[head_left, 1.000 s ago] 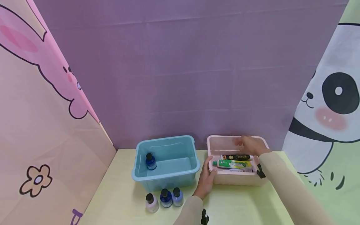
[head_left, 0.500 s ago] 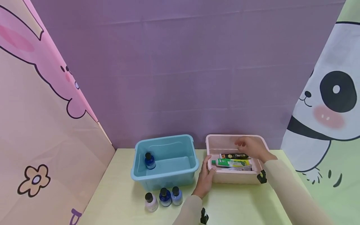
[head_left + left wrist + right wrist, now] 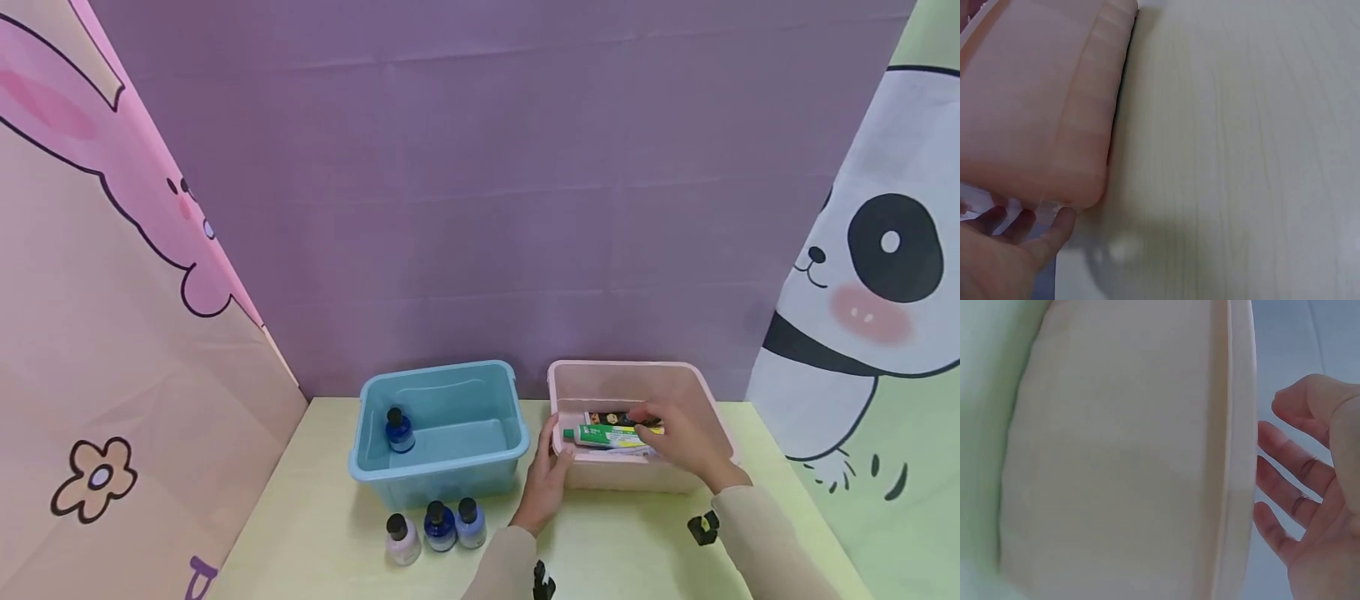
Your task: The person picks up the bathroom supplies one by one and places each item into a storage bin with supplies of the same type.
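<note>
A pink bin [image 3: 615, 477] stands on the table at the right in the head view. My left hand [image 3: 543, 490] rests against its front left corner, fingers along the left side and thumb by the front. The left wrist view shows this hand [image 3: 1007, 253] with fairly straight fingers at the bin's corner. Inside lie a green and yellow toothpaste tube [image 3: 603, 436], a black tube [image 3: 603, 418] behind it and a pale tube [image 3: 622, 451] in front, partly covered. Over their right ends hovers my right hand [image 3: 678, 437], fingers loosely bent; nothing shows in its grasp in the right wrist view.
To the left stands a blue bin [image 3: 442, 471] with one dark blue bottle [image 3: 400, 433] inside. Before it are a pale pink bottle [image 3: 403, 543], a dark blue bottle [image 3: 441, 529] and a light blue bottle [image 3: 472, 527]. A purple cloth wall [image 3: 480, 208] closes off the back.
My right hand has come down from the back of the pink bin toward its front, over the tubes. The left hand has stayed at the bin's corner.
</note>
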`<state>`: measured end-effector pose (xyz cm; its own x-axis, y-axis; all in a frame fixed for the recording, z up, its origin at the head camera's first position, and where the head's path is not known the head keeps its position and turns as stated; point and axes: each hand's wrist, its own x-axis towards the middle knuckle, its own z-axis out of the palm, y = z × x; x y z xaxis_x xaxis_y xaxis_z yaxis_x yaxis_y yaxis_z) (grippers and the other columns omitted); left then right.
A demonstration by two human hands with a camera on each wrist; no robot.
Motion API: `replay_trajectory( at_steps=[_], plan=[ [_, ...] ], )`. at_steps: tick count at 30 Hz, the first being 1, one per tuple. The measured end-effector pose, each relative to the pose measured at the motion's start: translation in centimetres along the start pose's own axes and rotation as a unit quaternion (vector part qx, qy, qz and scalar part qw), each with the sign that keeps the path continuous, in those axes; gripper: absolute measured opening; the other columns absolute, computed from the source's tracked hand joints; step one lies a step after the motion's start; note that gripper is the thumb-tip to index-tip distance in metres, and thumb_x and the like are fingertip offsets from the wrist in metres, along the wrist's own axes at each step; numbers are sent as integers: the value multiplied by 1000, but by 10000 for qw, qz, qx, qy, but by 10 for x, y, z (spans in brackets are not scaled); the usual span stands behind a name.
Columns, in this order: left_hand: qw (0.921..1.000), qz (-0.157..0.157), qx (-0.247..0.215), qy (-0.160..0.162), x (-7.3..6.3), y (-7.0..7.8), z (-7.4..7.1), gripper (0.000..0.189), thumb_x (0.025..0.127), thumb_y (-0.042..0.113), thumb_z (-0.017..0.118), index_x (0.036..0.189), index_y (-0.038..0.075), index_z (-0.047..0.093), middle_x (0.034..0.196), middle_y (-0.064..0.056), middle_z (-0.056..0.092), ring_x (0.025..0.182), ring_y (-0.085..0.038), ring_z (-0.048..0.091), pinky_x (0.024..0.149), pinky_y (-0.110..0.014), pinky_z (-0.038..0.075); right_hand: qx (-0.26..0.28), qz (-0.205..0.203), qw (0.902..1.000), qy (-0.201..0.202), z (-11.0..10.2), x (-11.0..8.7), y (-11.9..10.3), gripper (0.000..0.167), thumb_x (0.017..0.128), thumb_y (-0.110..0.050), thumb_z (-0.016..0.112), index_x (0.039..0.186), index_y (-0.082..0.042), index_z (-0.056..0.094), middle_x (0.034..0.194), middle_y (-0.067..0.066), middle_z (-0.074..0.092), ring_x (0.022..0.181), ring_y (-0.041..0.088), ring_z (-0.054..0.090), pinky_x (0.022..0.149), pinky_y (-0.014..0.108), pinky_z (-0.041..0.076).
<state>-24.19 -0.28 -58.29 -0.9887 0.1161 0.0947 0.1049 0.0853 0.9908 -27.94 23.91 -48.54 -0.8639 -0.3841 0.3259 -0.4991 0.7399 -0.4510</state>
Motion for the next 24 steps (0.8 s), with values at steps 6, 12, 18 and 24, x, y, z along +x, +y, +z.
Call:
replay_trajectory(
  at_steps=[6,12,18,24],
  plan=[
    [9998,-104,24,136,-5,6,1,62,105,55,46,159,49,19,169,-10,29,152,-37,35,119,-63,32,423,7,9978,512,12,-16,-9,18,87,1,72,102,-9,75,107,5,73,109,31,62,96,49,50],
    [9992,-175,151,311,-19,11,-3,63,106,43,51,162,39,21,162,-4,42,140,-27,47,114,-53,43,404,-923,9833,1513,32,-22,-17,26,77,7,75,95,-12,74,94,-2,72,97,21,61,93,26,38],
    [9975,-373,530,291,-43,18,-12,73,101,35,62,162,26,22,155,-15,49,137,-36,50,108,-61,45,613,-979,9774,1769,46,-26,-36,23,79,7,75,94,-11,74,94,-5,71,92,16,63,88,19,45],
    [9963,-350,784,78,-73,22,-25,66,97,30,66,154,14,36,139,-22,59,120,-36,63,92,-50,56,1263,-755,9743,1707,59,-28,-56,24,83,6,72,99,-13,73,93,-1,70,89,5,61,78,23,53]
  ],
)
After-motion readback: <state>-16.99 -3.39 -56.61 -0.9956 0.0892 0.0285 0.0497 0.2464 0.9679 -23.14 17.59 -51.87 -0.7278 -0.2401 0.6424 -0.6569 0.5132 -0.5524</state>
